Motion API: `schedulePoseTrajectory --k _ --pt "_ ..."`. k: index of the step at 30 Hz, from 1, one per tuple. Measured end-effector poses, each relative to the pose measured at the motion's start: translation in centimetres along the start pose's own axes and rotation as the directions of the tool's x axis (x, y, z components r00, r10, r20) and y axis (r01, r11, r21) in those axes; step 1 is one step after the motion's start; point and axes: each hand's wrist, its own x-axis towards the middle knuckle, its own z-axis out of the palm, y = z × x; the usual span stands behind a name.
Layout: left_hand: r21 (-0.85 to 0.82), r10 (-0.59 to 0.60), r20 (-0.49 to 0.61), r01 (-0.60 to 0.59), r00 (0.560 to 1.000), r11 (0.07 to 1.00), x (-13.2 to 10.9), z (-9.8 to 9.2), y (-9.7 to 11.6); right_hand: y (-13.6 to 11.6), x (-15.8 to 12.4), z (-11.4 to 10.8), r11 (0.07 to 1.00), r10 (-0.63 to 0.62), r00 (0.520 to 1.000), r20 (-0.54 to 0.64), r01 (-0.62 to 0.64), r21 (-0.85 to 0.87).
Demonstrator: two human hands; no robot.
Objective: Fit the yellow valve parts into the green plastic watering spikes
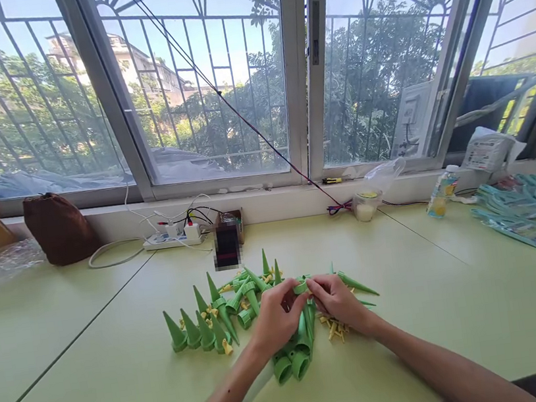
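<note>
A ribbed green plastic cap (301,287) is held up between my two hands, over the pile. My left hand (278,314) is closed on its left side, thumb and fingers pinching it. At its right edge the fingertips of my right hand (338,300) are pressed together on it; a small part between them would be hidden. Beneath my hands lie green hollow cones (300,361), open ends facing me. Small yellow plastic nozzles (336,330) are heaped below my right hand. To the left, several green spikes (191,331) stand upright on their caps, with more loose pieces behind.
The pale green table (99,384) has seams across it. Along the back are a brown bag (58,229), a power strip (173,235), a small box (232,226), a plastic cup (366,206) and a drink bottle (443,192). Packaged teal items (518,209) lie far right.
</note>
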Motion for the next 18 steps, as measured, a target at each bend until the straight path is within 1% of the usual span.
schedulePoseTrajectory --k 18 --pt "0.002 0.012 -0.009 -0.012 1.0 1.0 -0.04 -0.2 0.39 0.25 0.02 0.04 0.998 -0.034 0.999 -0.001 0.034 -0.06"
